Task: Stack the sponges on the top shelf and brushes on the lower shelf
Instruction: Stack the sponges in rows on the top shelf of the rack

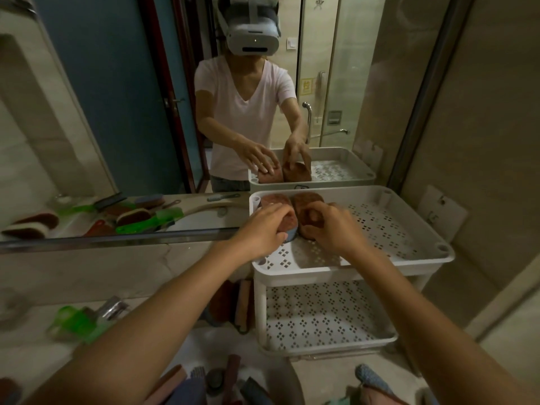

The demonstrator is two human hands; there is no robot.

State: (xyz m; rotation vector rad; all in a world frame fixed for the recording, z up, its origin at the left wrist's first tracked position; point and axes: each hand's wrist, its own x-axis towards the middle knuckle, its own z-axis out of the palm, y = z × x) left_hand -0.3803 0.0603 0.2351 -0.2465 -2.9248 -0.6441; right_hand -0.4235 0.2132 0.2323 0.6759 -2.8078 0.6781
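Sponges stand side by side in the far left corner of the white top shelf [409,260], near the middle of the frame. The left sponge [277,201] has a brown top over a blue layer; the right sponge [308,204] is brown and touches it. The left hand [260,232] curls its fingers over the near end of the left sponge and grips it. The right hand [336,232] grips the near end of the right sponge, with its fingers bent round it. The perforated lower shelf [321,317] shows below, in the lower middle. At lower left a blurred green brush [74,321] lies on the counter [26,346], and more brown sponges [230,302] sit just left of the lower shelf. A mirror [117,112] fills the upper left and reflects the hands and sponges.
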